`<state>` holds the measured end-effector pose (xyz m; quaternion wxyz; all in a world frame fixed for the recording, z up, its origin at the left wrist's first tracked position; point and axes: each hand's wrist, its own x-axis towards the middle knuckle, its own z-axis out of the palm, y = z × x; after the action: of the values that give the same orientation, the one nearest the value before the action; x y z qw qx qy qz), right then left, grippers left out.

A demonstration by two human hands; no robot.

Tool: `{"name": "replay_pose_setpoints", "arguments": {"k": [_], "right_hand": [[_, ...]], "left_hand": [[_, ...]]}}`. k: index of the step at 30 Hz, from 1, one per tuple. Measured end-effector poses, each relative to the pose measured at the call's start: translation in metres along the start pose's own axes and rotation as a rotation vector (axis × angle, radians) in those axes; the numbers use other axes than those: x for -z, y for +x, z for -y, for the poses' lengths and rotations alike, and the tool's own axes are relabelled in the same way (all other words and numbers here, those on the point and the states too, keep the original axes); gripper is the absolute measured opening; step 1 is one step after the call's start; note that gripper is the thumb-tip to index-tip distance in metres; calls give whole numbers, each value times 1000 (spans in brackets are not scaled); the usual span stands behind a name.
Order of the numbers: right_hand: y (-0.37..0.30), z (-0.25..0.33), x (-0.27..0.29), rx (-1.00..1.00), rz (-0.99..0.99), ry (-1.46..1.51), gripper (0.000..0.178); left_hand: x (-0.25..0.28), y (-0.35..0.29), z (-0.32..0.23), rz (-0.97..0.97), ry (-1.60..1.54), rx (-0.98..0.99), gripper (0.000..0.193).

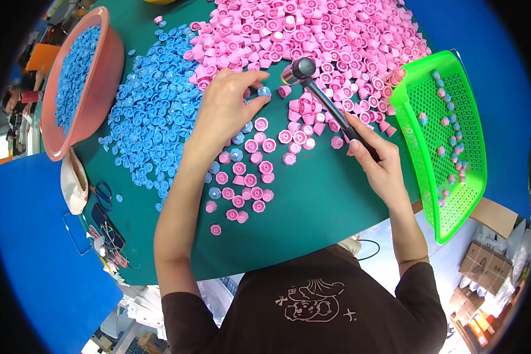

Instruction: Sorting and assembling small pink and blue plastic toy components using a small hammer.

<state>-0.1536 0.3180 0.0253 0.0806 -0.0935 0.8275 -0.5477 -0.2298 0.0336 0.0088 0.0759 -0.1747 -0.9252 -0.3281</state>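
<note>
Blue plastic-looking bit first: we log a small blue piece at the fingertips of the left hand, thumb and forefinger nearly meeting around it; whether it rests on something or hangs clear of the green table, we cannot tell; the right hand has its fingers curled fully round the handle of a hammer, head just right of that pinch, height unclear to us; main risk, we judge, is a blow catching the left thumb or forefinger, since both sit tight against so small a target; an off-centre hit could tip the piece or shoot it out; loose pink cups stand by the left wrist and a pink heap lies close beyond the hammer head, so a wide swing could scatter either; the blue heap lies alongside the left forearm, so a careless sweep could drag bits in among the pink; near the right hand we flag the green basket with its pink-and-blue pieces, as a swinging elbow could knock it.
</note>
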Motion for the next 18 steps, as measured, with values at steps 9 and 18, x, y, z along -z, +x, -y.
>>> {"name": "replay_pose_setpoints", "arguments": {"k": [9,18], "right_hand": [[10,14,-9,134,36,-150,43],[18,28,-15,93,83,-288,41]], "left_hand": [[19,-2,-9,9,9,71,44],[121,-42,57,-247,124,351,17]]}}
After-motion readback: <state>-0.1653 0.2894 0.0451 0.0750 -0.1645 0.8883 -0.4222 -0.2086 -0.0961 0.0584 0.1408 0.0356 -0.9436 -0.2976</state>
